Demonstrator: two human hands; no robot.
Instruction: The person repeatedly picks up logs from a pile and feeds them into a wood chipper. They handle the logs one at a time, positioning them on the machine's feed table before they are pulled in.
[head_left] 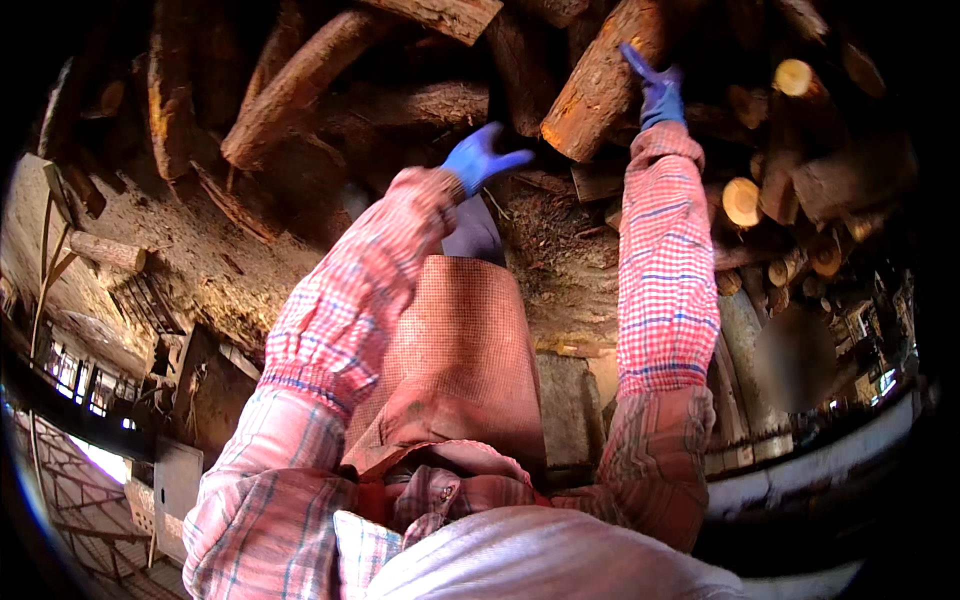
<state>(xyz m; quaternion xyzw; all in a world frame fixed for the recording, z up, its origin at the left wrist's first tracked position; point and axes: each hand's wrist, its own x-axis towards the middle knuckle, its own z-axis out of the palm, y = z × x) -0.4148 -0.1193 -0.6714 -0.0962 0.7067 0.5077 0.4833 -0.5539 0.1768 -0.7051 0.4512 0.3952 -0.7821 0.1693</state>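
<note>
My left hand (484,160), in a blue glove, is held open, its thumb and fingers spread with nothing between them. It is left of the lower end of a thick, bark-covered log (592,100) and apart from it. My right hand (660,92), gloved in blue, reaches further up along that log's right side. One of its digits stretches out over the bark; whether it presses on the log I cannot tell. The log slants, its near end pointing toward me. Checked sleeves cover both forearms.
Several logs lie piled ahead, among them a long one (290,95) at the left. Cut log ends (742,202) show at the right. Bark scraps litter the dirt floor (200,235). A short log (106,250) rests at the far left. A reddish checked apron (450,340) hangs before me.
</note>
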